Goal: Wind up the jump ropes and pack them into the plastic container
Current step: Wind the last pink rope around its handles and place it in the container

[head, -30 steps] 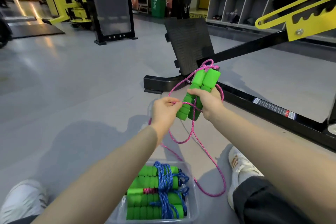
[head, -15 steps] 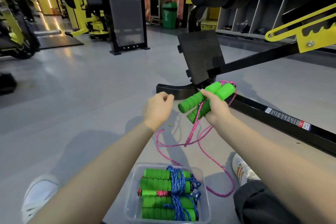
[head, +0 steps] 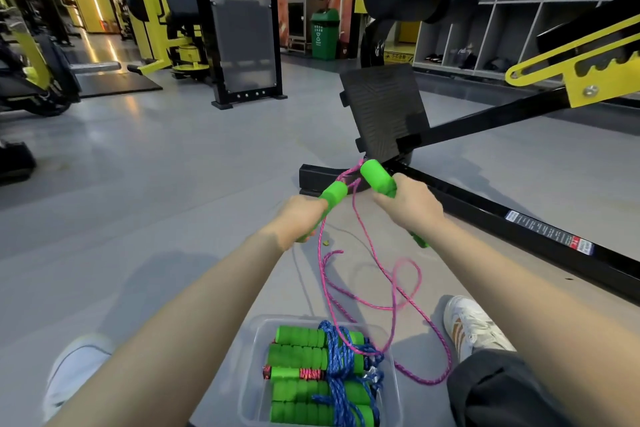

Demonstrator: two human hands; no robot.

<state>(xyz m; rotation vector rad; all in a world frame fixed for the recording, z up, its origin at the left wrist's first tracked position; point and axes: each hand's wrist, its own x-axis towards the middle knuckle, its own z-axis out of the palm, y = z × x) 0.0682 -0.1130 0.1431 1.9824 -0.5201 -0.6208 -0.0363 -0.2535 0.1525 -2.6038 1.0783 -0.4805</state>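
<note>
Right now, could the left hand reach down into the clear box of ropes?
Probably yes: the box sits open and close by, with only the pink rope trailing over its far edge. But the left hand is gripping a green handle, so it would arrive full.

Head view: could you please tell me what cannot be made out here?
- Head view: left hand and right hand hide the middles of the green foam handles of the pink braided rope.
- Head view: bottom edge cuts off the near end of the clear plastic container.
- Head view: white label on the black steel beam, too small to read.
</note>
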